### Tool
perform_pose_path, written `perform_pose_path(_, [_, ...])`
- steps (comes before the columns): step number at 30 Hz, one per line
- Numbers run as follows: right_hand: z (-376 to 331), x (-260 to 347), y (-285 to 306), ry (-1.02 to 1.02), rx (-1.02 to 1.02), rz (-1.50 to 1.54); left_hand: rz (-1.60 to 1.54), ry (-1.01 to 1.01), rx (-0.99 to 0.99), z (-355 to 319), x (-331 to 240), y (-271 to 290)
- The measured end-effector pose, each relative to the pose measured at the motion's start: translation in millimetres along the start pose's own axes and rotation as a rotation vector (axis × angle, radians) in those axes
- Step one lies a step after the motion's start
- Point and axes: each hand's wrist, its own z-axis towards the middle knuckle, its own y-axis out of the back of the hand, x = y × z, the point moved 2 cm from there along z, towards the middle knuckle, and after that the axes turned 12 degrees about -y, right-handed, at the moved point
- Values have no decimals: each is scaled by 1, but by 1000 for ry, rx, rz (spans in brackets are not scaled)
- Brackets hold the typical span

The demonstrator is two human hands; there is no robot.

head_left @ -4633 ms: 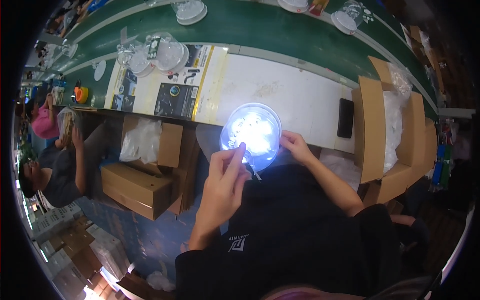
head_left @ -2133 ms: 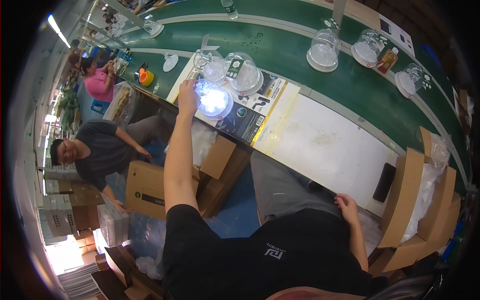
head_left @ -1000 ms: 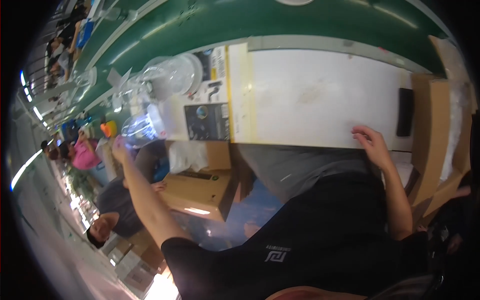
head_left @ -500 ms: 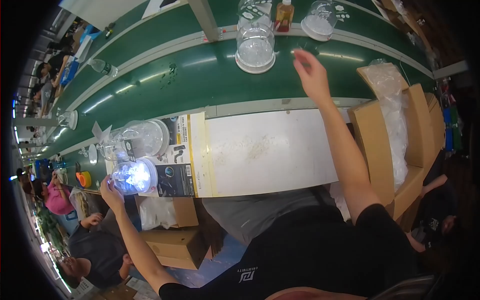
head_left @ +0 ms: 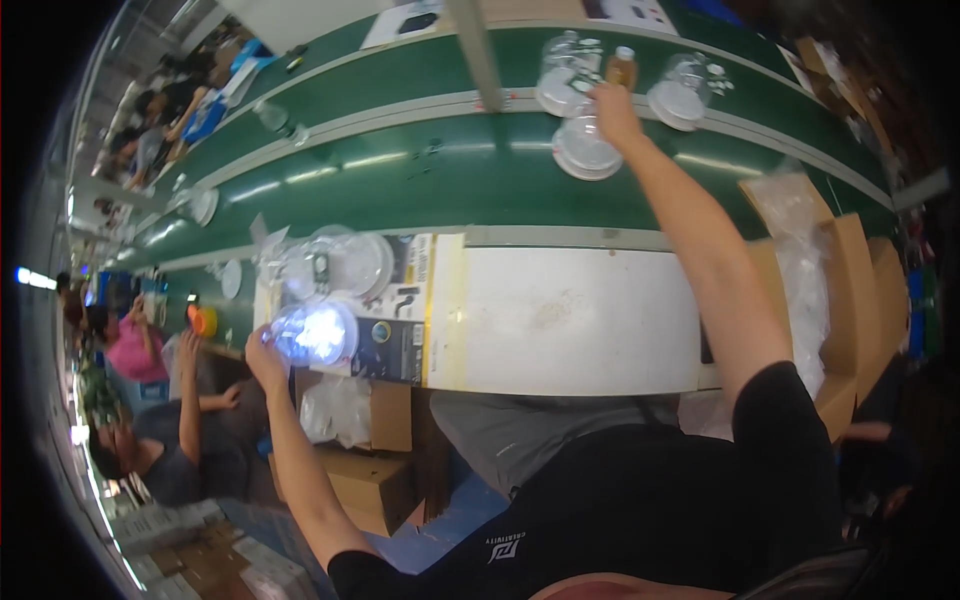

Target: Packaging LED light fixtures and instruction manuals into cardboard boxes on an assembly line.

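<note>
A clear plastic dome on a round white base (head_left: 318, 333) glows bright white inside, at the left end of the white work board. At the dome's rounded end my left hand (head_left: 264, 358) has its fingers closed on it. My right arm stretches far over the green belt, and my right hand (head_left: 614, 115) is closed at the top of an unlit clear dome (head_left: 586, 152). Part of its fingertips is hidden. Just behind that hand stands a bottle of amber liquid (head_left: 622, 70). Another unlit dome (head_left: 360, 264) sits beside the glowing one.
More clear domes (head_left: 682, 100) stand on the far ledge. An open carton (head_left: 850, 290) with plastic wrap is at my right. Below the board's left end sits another carton (head_left: 390, 415). A co-worker (head_left: 180, 440) sits at the left, near an orange tape roll (head_left: 203, 320).
My right hand has moved forward from the air beside the dome on the belt to its top. My left hand stays at the glowing dome. The co-worker at left has raised a hand.
</note>
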Motion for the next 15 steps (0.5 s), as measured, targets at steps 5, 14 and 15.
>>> perform_pose_path(5, [-41, -36, 36, 15, -60, 235, 44, -42, -50, 15, -9, -17])
perform_pose_path(14, [-88, 6, 198, 142, 236, 450, -113, 209, 132, 5, -16, 4])
perform_pose_path(15, [-91, 18, 216, 205, 232, 470, 5, 70, 42, -3, -10, 14])
